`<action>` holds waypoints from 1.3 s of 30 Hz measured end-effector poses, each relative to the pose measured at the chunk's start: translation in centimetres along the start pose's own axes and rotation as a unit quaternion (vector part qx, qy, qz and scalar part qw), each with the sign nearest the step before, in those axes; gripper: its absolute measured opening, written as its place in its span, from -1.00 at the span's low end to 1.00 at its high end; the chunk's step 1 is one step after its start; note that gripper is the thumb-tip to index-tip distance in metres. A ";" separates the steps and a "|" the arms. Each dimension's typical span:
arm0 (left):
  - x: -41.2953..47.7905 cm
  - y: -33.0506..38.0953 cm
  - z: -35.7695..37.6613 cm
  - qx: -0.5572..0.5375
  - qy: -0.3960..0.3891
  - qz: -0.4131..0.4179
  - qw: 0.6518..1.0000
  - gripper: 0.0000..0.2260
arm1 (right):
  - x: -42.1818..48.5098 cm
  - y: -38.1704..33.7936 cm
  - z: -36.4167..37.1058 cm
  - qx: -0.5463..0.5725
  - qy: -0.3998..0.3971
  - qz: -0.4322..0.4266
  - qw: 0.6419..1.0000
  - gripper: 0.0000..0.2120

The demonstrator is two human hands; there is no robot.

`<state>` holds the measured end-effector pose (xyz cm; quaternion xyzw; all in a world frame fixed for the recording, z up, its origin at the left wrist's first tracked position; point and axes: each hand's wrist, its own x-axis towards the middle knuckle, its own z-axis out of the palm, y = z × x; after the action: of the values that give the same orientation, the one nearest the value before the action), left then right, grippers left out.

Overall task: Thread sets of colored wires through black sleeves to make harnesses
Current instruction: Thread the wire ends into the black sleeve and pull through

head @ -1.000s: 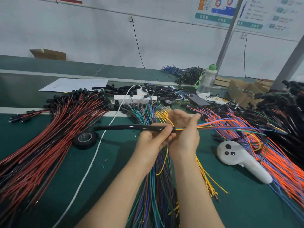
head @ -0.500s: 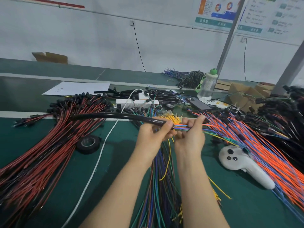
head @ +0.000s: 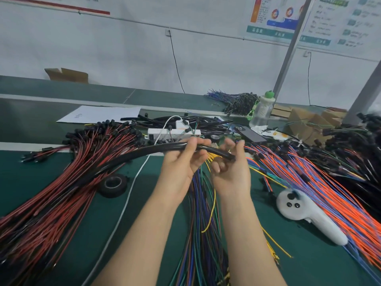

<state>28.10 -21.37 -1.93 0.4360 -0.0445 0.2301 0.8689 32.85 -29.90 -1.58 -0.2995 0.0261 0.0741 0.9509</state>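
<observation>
A long black sleeve (head: pixel 132 155) arcs from the red wire pile up through both hands. My left hand (head: pixel 183 164) grips it from below, near its right part. The sleeve's open end (head: pixel 232 156) sits in my right hand (head: pixel 231 172), between the raised thumb and the curled lower fingers. One loose yellow wire (head: pixel 213 205) hangs beneath the hands. A bundle of blue, green and purple wires (head: pixel 203 234) lies on the green mat under my forearms. Motion blur hides whether any wires stick out of the sleeve end.
Red wires with black plugs (head: pixel 61 188) fan across the left. Orange and blue wires (head: pixel 321 188) spread on the right beside a white controller (head: pixel 305 213). A tape roll (head: pixel 113 183), a white power strip (head: pixel 173 133), a phone (head: pixel 250 134) and a bottle (head: pixel 262 110) are nearby.
The sleeve has slid right, so its end now reaches my right hand. The coloured wire bundle that my right hand fed in no longer shows between the hands. The sleeve's left part sank.
</observation>
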 end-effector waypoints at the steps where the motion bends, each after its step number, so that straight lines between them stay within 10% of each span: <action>1: 0.2 0.4 -0.2 -0.023 0.019 0.001 1.000 -0.81 | 0.1 -0.6 -0.4 0.046 -0.022 0.006 0.999 -0.71; 5: 0.4 1.5 -0.8 -0.056 0.050 0.006 0.997 -0.82 | 0.4 -2.2 -1.8 0.191 -0.014 0.001 0.981 -0.63; 13: -0.4 -0.5 1.5 -0.023 0.048 -0.037 0.998 -0.80 | -0.2 0.2 0.5 -0.083 0.012 -0.083 0.993 -0.55; 18: -0.4 -0.6 1.7 -0.046 0.070 -0.052 0.995 -0.79 | -0.9 0.6 0.3 -0.073 -0.116 0.005 0.991 -0.51; 24: 0.4 0.8 0.6 -0.063 0.093 -0.029 0.993 -0.81 | -0.8 -1.1 -1.0 0.074 -0.045 -0.027 0.996 -0.59; 39: -0.4 -1.1 2.3 -0.051 0.026 -0.103 0.993 -0.77 | -0.6 -0.9 0.0 -0.056 -0.105 0.030 0.992 -0.54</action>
<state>28.55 -23.89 -1.40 0.3868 0.0117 0.1481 0.9101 32.35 -30.69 -0.99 -0.3422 -0.0692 0.1350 0.9273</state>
